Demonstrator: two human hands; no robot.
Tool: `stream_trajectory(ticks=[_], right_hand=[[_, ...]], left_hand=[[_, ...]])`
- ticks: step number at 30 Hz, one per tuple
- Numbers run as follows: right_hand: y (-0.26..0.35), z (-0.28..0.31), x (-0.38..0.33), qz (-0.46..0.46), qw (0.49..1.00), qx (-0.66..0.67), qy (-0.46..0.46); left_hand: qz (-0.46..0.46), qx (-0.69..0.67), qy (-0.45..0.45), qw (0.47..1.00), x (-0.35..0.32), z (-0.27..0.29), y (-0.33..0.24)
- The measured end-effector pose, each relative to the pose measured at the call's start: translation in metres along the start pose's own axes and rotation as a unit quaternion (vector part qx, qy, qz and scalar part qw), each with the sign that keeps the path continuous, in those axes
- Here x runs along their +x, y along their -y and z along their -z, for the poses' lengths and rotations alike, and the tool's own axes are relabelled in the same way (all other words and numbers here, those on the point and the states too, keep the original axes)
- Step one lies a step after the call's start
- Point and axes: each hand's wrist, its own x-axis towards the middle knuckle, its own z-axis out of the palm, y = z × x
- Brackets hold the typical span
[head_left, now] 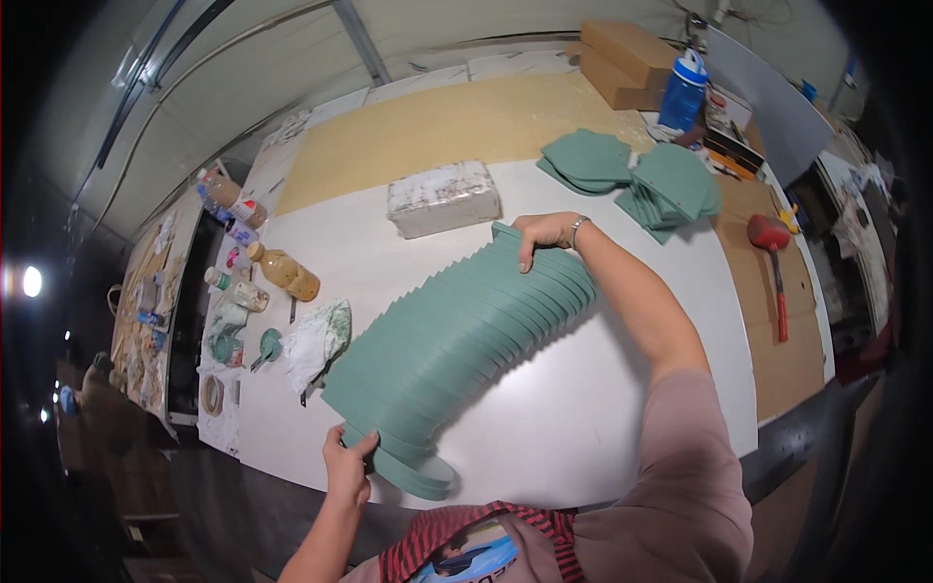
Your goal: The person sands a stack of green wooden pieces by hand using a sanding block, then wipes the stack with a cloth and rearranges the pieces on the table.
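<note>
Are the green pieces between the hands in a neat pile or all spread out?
Spread out: the green pieces overlap in a long curved row, left hand at one end, right hand at the other.

shirt (685,457): dusty mauve, short-sleeved | chest print (471,558): partly blue | striped cloth (418,546): red-black | bracelet (576,231): silvery, right wrist (589,243)

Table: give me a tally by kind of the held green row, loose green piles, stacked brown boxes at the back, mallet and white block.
Green row: 1
Loose green piles: 2
Brown boxes: 2
Mallet: 1
White block: 1
Total: 7
</note>
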Motion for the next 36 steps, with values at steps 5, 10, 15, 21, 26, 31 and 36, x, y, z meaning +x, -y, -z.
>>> stream_trajectory(ticks=[5,10,15,21,26,31,36], right_hand=[[0.045,0.010,0.083,-0.020,0.993,-0.054,0.101],[0.067,0.019,0.121,-0.090,0.973,-0.165,0.136],[0.065,0.012,0.102,-0.072,0.983,-0.145,0.087],[0.050,-0.007,0.029,0.122,0.938,-0.269,-0.183],[0.010,-0.018,0.006,0.135,0.944,-0.164,-0.254],[-0.023,-0.036,0.013,0.247,0.875,-0.058,-0.412],[-0.039,-0.044,0.022,0.247,0.847,-0.017,-0.470]], left_hand=[[0.110,-0.043,-0.074,0.990,-0.037,-0.004,0.013],[0.130,-0.113,-0.091,0.981,-0.056,-0.025,0.014],[0.124,-0.056,-0.079,0.988,-0.058,-0.019,0.019],[0.097,-0.062,-0.054,0.992,-0.061,-0.004,0.036],[0.056,-0.088,-0.005,0.995,-0.056,0.002,0.046],[0.046,-0.101,0.008,0.994,-0.054,0.002,0.048],[0.025,-0.094,0.019,0.995,-0.055,0.005,0.055]])
